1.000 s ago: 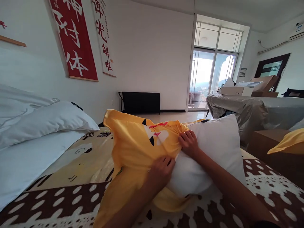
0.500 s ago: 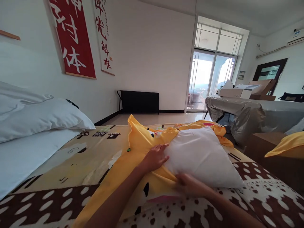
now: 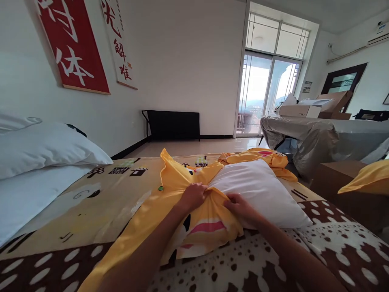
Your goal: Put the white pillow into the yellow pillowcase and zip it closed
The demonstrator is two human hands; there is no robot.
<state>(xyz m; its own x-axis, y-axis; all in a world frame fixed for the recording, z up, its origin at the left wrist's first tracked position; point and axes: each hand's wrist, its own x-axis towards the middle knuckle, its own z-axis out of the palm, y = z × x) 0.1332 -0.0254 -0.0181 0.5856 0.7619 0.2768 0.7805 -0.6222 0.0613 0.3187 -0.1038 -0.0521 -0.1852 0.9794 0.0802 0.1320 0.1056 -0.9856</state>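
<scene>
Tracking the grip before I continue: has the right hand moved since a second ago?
Yes: judged against the glass door, the right hand is now lower in the view, farther from the door, pinching the yellow cover.

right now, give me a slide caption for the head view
Left hand and right hand grip a yellow cover at one end of a white pillow.

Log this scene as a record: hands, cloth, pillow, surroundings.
Left hand: gripping gathered yellow cloth
Right hand: pinching the cloth's edge at the white pillow
Pillow: left end hidden by cloth, most bare
Under both: patterned blanket
Far left: another white pillow
Wall: red scroll, white scroll
Right background: boxes on a plastic-covered table
</scene>
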